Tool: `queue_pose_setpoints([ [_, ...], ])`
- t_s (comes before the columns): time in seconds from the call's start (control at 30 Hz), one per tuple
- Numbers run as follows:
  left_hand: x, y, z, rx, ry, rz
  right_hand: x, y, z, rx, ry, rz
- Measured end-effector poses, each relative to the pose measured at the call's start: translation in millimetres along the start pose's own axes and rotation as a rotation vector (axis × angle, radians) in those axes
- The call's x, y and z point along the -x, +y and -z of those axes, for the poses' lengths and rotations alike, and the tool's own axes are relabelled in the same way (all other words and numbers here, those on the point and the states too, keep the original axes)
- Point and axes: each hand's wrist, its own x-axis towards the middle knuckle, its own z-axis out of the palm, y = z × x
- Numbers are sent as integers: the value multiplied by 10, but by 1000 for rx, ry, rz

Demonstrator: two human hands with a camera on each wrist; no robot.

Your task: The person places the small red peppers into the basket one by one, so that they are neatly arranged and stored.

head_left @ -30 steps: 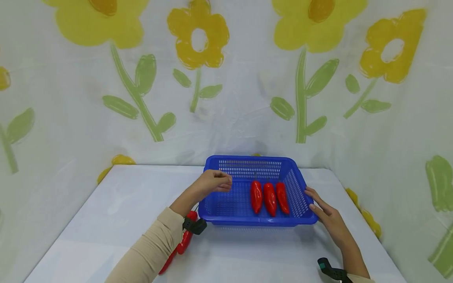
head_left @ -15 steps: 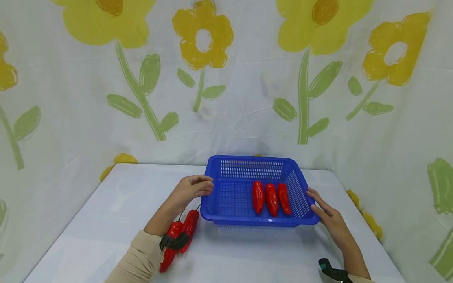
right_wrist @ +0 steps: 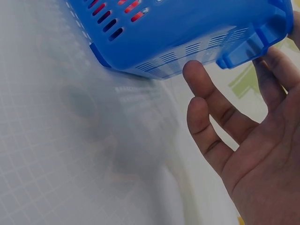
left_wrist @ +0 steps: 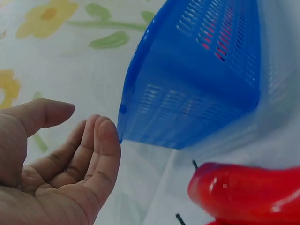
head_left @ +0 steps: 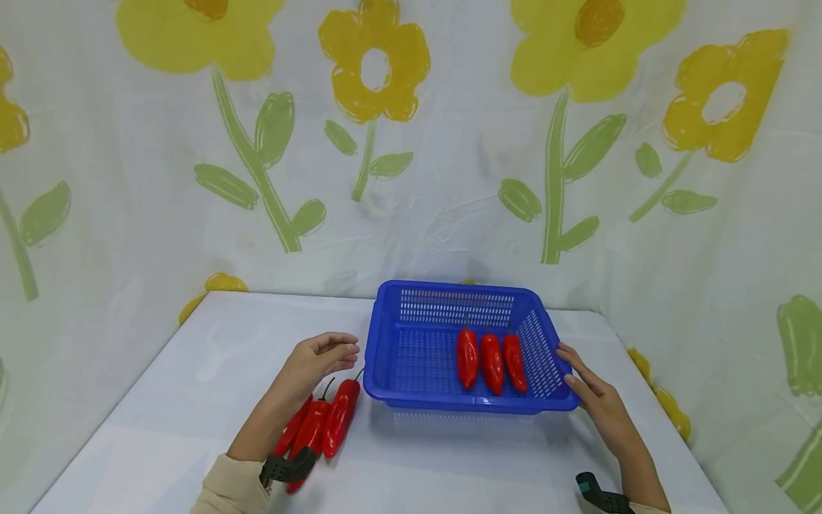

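Three long, glossy red peppers with thin stalks (head_left: 492, 364) are contained in the right half of the slotted blue plastic basket (head_left: 472, 403). Three loose red peppers (head_left: 341, 421) are grouped on the smooth white table (head_left: 475, 471), just left of the basket's near corner. Nothing is held by the left hand (head_left: 315, 363), which is poised left of the basket above the loose peppers, fingers loosely bent together and thumb apart. The right hand (head_left: 600, 403) is set against the basket's right rim, its fingers spread; whether the rim is pinched or merely touched cannot be told.

Steadiness at the basket's right rim seems worth keeping. A loose pepper is probably best taken around its thick body, since a thin stalk may twist, and best cleared well over the basket's left rim, so that it is not knocked.

In the head view, a gap is shown between the left fingertips and the basket; in the left wrist view they are overlapped with its rim, so contact cannot be judged there. By the right wrist view alone, two straight fingers are revealed below the basket's rim, and red is glimpsed through its slots.
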Motion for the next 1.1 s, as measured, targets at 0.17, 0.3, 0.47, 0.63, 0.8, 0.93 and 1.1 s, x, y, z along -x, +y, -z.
queue_pose_setpoints([
  [0.17, 119, -87, 141, 3, 31, 12, 4, -39, 6, 11, -4, -15],
  [0.3, 208, -159, 249, -4, 65, 36, -2, -51, 8, 23, -2, -25],
  [0.47, 323, -242, 384, -14, 146, 45, -38, -38, -8, 21, -5, -26],
  [0.63, 433, -341, 476, 17, 184, 53, -39, -32, -21, 13, -2, -47],
  [0.8, 512, -406, 562, 7, 217, 27, -2, -35, -25, 3, 4, -61],
  [0.93, 557, -432, 633, -24, 228, 50, 10, -23, -7, -8, 2, -61],
  [1.1, 600, -506, 689, -106, 214, 130, -19, -4, 27, 17, -4, -50],
])
